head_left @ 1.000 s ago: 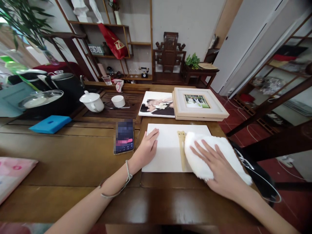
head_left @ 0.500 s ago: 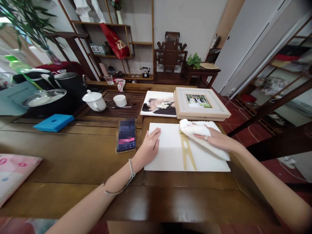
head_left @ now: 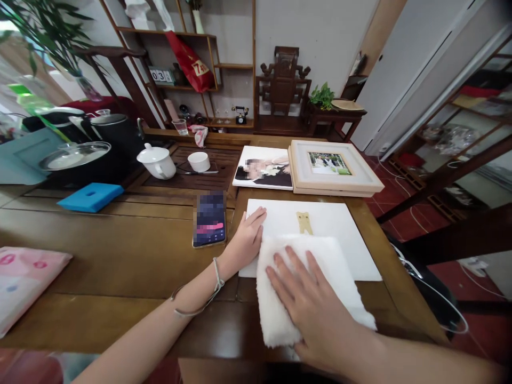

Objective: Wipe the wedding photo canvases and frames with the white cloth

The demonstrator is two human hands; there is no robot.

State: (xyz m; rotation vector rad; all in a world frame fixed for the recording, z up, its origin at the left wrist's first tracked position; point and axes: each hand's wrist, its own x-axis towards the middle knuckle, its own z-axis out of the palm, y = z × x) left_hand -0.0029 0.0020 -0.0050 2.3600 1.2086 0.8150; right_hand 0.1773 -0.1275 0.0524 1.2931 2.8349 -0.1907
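A white rectangular panel (head_left: 276, 216) lies flat on the wooden table. My left hand (head_left: 248, 234) rests on its left edge, fingers stretched out and holding nothing. A white fluffy cloth (head_left: 336, 266) covers the panel's near middle and hangs past its front edge onto the table. Spread across the cloth, my right hand (head_left: 308, 293) presses it down; the thumb is near the cloth's front edge. The top of a tan, forked stand piece (head_left: 304, 221) shows on the panel, its lower part hidden under the cloth.
Beyond the panel lie a photo print (head_left: 266, 173) and a pale wooden picture frame (head_left: 360, 173). Left of the panel is a phone (head_left: 210, 218). Farther left stand a white lidded cup (head_left: 157, 161), a small white bowl (head_left: 199, 161), a blue block (head_left: 91, 197) and a lidded pan (head_left: 76, 160).
My right hand has swept the cloth from the panel's far right side toward me and leftward, over the stand piece's lower legs. My left hand has stayed on the panel's left edge.
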